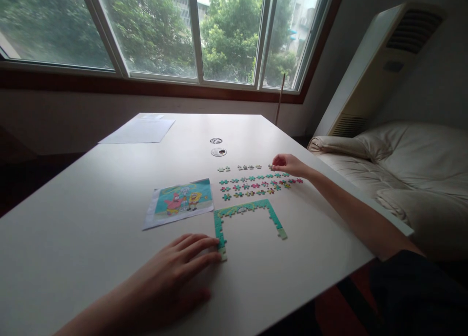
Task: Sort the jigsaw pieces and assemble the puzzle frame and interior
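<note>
A partly joined teal puzzle border [244, 210] lies on the white table [91, 214], forming a top edge and two sides. My left hand [175, 267] lies flat with fingers stretched out, fingertips touching the bottom end of the border's left side. Loose puzzle pieces [256, 184] sit in rows beyond the border. My right hand [287, 164] reaches to the right end of the far row, fingers curled in a pinch at a small piece there. A printed cartoon reference picture [180, 201] lies left of the border.
A sheet of paper [141, 130] rests at the table's far left. Two round cable holes [218, 151] sit mid-table. A cream cushion or sofa [409, 165] and a standing air conditioner [383, 63] are to the right. Windows run along the back.
</note>
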Action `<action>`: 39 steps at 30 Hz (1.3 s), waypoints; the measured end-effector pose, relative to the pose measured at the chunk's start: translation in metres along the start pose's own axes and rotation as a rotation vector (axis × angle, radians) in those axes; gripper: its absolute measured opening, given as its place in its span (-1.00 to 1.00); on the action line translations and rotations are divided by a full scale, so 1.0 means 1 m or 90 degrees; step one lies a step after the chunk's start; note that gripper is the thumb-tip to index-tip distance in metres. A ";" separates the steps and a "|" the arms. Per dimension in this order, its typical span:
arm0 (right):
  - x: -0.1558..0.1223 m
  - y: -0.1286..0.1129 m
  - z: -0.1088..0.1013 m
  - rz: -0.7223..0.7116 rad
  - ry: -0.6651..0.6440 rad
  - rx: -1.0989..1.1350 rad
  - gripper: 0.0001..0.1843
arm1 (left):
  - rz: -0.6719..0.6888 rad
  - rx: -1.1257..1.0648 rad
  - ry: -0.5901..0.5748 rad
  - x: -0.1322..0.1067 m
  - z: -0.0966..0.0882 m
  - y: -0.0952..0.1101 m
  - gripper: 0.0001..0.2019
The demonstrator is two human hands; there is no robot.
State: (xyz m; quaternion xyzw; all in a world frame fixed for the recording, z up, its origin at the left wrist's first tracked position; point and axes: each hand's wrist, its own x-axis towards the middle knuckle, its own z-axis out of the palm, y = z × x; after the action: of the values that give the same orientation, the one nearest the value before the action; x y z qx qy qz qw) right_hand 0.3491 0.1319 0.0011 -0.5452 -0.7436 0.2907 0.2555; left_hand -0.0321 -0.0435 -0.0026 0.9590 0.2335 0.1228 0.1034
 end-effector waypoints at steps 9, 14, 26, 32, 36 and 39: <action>-0.101 -0.116 0.082 -0.211 -0.235 0.118 -0.85 | -0.004 0.002 -0.013 0.001 0.001 -0.001 -0.60; -0.109 -0.123 0.106 -0.219 -0.228 0.103 -0.89 | 0.003 0.001 -0.005 0.002 0.001 0.000 -0.59; -0.108 -0.122 0.125 -0.370 -0.148 -0.015 -0.95 | 0.017 0.003 -0.011 0.003 0.001 0.001 -0.61; -0.111 -0.120 0.117 -0.398 -0.124 -0.068 -0.93 | 0.023 0.008 -0.011 0.002 0.000 0.000 -0.60; -0.115 -0.114 0.109 -0.393 -0.116 -0.088 -0.92 | 0.021 0.029 -0.027 0.001 -0.002 0.001 -0.59; -0.116 -0.109 0.109 -0.405 -0.109 -0.110 -0.89 | 0.017 0.044 -0.047 0.000 -0.002 0.003 -0.55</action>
State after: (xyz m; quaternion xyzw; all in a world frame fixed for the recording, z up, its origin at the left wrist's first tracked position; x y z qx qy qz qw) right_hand 0.2331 -0.0214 -0.0050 -0.2792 -0.9171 0.1769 0.2227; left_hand -0.0314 -0.0463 0.0002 0.9688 0.2212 0.0808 0.0769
